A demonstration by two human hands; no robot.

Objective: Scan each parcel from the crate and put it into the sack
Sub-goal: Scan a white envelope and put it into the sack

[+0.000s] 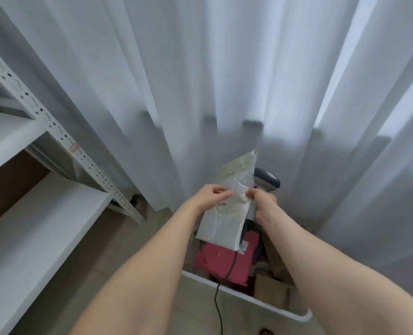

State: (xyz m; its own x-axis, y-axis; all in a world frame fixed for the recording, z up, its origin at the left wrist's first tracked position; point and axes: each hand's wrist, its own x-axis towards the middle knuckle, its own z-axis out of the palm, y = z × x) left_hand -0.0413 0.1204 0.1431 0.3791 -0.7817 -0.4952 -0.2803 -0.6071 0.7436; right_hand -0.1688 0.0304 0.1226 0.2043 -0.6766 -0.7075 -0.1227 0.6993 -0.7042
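Both hands, the left hand (212,195) and right hand (263,204), were clamped on a white mailer (224,218) above the crate (249,301), the right also holding the scanner (267,181); pink parcels (222,262) remained unscanned.

I take this for a small stockroom or parcel-sorting corner set up in an ordinary room. On my left stands a white slotted-angle metal shelving rack (63,139) with a small label stuck to its perforated upright and bare boards. Below me a white plastic crate (261,303) holds mailer bags, a pink one (222,262) among them, and cardboard boxes. A corded handheld barcode scanner (267,181) is in view. Pale floor-length curtains (224,68) cover the far side above a tiled floor.
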